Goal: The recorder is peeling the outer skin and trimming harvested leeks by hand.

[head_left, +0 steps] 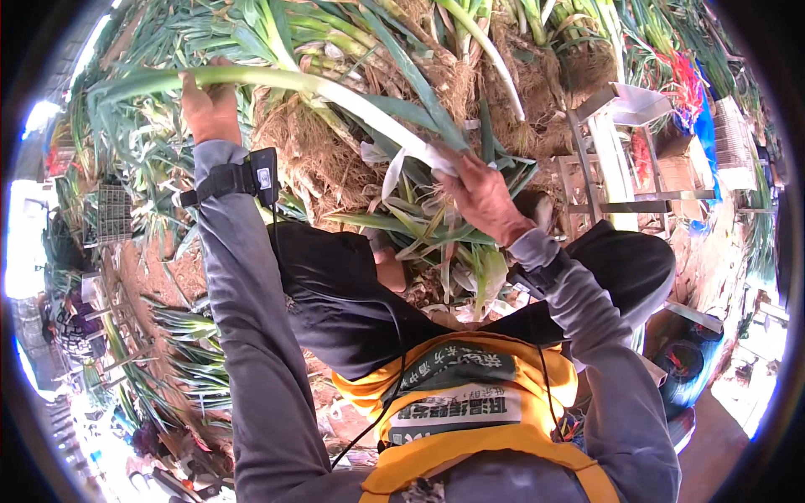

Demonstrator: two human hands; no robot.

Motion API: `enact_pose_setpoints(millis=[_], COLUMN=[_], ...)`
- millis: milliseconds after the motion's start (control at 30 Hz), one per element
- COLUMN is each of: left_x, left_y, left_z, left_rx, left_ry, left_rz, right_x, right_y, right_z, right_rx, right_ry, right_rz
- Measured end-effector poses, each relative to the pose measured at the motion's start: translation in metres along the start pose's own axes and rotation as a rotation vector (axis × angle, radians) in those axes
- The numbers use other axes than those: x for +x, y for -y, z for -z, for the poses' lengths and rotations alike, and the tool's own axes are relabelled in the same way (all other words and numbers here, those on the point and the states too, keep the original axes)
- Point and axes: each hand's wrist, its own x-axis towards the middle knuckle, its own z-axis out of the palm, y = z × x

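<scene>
A long leek (335,90) stretches across in front of me, its green leaves to the left and its white shank sloping down to the right. My left hand (210,107) is closed around the green part. Near the white root end, my right hand (485,197) is closed on the shank, and the fingers cover the tip. A loose strip of pale leaf (392,173) hangs beneath the shank. Below it, between my knees, lies a heap of stripped leaves (457,243).
Leeks with matted brown roots (306,155) are piled ahead of me. At the right stands a metal frame (591,168) with a tray on top. More leeks (193,356) lie on the ground at left. A blue container (692,365) sits at lower right.
</scene>
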Motion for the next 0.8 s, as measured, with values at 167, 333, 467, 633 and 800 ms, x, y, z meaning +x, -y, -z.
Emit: enact_pose_setpoints(millis=[167,333,467,633,800], left_x=[-0.007,0.031,0.035,0.045,0.025], left_y=[0.009,0.018,0.017,-0.019,0.009], left_z=[-0.002,0.045,0.064,0.078,0.040], left_rx=[-0.188,-0.060,-0.079,-0.215,-0.304], left_ry=[0.016,0.050,-0.081,-0.112,-0.148], left_rz=[0.141,0.232,0.172,0.038,-0.001], right_x=[0.052,0.044,0.002,-0.052,-0.042], right_y=[0.036,0.082,0.092,0.039,-0.032], right_z=[0.013,0.025,0.048,0.046,-0.010], right_rx=[0.439,0.208,0.105,0.282,-0.116], right_ry=[0.101,0.187,0.154,0.120,0.209], right_rz=[0.155,0.217,0.278,-0.114,-0.147])
